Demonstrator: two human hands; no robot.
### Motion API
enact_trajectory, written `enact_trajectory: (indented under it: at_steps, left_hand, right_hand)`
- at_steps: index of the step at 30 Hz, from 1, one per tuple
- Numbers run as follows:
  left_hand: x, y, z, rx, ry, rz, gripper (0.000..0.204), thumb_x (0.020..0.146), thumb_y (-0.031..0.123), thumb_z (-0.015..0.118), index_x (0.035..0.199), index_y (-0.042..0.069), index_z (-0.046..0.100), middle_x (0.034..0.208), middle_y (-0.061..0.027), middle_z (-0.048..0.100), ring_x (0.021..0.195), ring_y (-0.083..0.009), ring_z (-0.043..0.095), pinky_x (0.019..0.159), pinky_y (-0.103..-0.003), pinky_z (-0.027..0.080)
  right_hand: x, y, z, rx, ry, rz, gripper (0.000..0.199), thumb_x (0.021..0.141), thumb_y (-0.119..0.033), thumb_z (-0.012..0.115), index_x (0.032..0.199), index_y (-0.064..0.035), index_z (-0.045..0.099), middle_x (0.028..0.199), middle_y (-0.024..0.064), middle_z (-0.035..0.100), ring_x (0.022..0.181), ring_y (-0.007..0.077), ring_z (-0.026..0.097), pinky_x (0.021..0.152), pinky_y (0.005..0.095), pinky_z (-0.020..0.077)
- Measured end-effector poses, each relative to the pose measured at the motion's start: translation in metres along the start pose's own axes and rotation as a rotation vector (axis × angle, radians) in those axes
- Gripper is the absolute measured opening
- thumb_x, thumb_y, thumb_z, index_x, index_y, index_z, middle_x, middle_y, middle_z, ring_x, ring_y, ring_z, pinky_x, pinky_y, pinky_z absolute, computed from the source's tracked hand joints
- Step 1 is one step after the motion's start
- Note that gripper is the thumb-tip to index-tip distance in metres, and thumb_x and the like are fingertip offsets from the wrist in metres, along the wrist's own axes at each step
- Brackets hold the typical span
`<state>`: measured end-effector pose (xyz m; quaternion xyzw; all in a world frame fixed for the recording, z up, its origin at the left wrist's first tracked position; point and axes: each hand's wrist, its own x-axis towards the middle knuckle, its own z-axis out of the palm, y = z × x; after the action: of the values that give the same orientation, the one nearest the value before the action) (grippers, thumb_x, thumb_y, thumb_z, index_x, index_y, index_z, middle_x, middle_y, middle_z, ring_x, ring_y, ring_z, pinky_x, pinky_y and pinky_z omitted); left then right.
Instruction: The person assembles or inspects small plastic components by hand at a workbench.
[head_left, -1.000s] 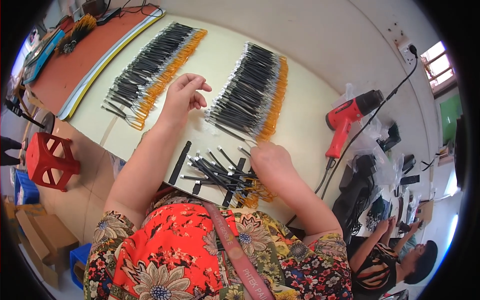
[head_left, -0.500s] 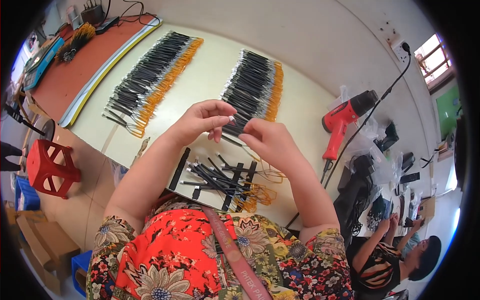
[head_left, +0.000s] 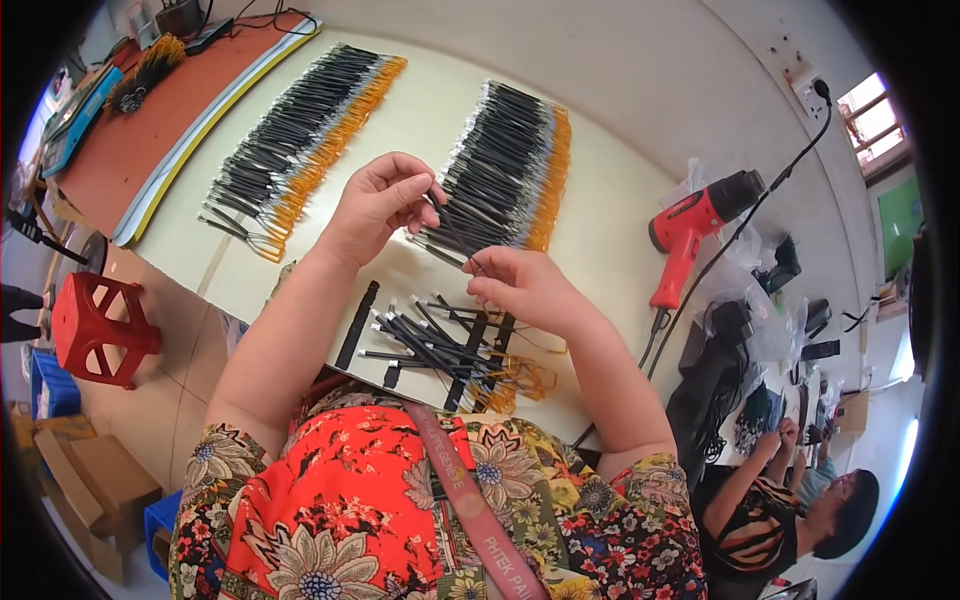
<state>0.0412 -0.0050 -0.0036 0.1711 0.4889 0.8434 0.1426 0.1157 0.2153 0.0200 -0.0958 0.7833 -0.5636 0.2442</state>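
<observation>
Between my hands runs a short cable (head_left: 449, 222) with a black sleeve, slanting down to the right. My left hand (head_left: 382, 207) pinches its upper end between thumb and fingers. Its lower end is gripped by the fingertips of my right hand (head_left: 522, 286), which partly hide it. Just beyond my hands lies a neat row of black-sleeved cables (head_left: 498, 165) with white tips and orange-yellow looped ends. A similar row of cables (head_left: 300, 140) stretches along the left of the table. Closer to me, a loose pile of the same cables (head_left: 425, 340) lies crosswise over black strips.
A red heat gun (head_left: 690, 235) rests at the right, its black cord trailing toward me. Plastic bags (head_left: 745, 300) and black cables sit beyond it. A red stool (head_left: 105, 330) stands on the floor at left. Another person (head_left: 770, 510) works at lower right.
My left hand has moved up and left, drawing the cable out straighter between both hands. My right hand has shifted slightly left and down. The view has tilted slightly.
</observation>
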Motion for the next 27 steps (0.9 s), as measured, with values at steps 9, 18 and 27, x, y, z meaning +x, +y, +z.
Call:
enact_trajectory:
  at_steps: [9,18,27]
  left_hand:
    - [-0.003,0.001,-0.001,-0.062,-0.023,-0.013,0.009,0.089,0.013,0.058,0.093,0.006,0.055,0.084,-0.0087,0.063,0.068,-0.0129,0.064,0.052,-0.02,0.047]
    - [-0.003,0.004,0.002,-0.033,-0.024,0.048,0.008,0.089,0.013,0.058,0.092,0.006,0.055,0.083,-0.0081,0.063,0.066,-0.0127,0.064,0.052,-0.02,0.047]
    - [0.002,0.008,-0.02,-0.034,0.061,0.165,0.006,0.088,0.013,0.059,0.091,0.008,0.056,0.078,-0.0069,0.062,0.056,-0.0107,0.058,0.048,-0.02,0.043]
  right_hand:
    - [-0.039,0.0,-0.005,-0.527,-0.027,-0.028,0.026,0.079,-0.016,0.064,0.102,-0.0035,0.06,0.081,0.0081,0.063,0.073,0.0196,0.061,0.068,0.032,0.0485]
    - [-0.05,0.017,0.005,-0.892,0.231,-0.401,0.007,0.077,-0.01,0.062,0.081,-0.0051,0.06,0.074,0.0108,0.057,0.074,0.0309,0.057,0.066,0.0389,0.0459]
    - [-0.098,0.012,-0.043,-0.656,0.237,-0.154,0.007,0.076,-0.004,0.064,0.083,-0.0022,0.064,0.074,0.0097,0.06,0.069,0.021,0.058,0.063,0.0296,0.0451]
